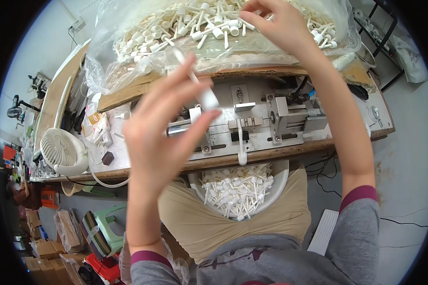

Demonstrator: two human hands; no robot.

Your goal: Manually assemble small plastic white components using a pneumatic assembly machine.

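My left hand (152, 126), blurred by motion, is raised over the left part of the metal fixture (280, 118). A white plastic scoop (207, 99) is between its thumb and fingers, cup end down. My right hand (287, 28) reaches over the far heap of white scoops (152, 35). Its thumb and fingers are bent together among the heap; what is between them is hard to make out. Another white scoop (241, 145) sits in the middle of the fixture, its rounded end hanging over the table's front edge.
Clear plastic sheeting (100, 59) and torn cardboard (123, 95) lie under the heap. A white basket (284, 178) of scoops stands between my legs below the table edge. To the left are a white fan (62, 148) and a small dark block (108, 158).
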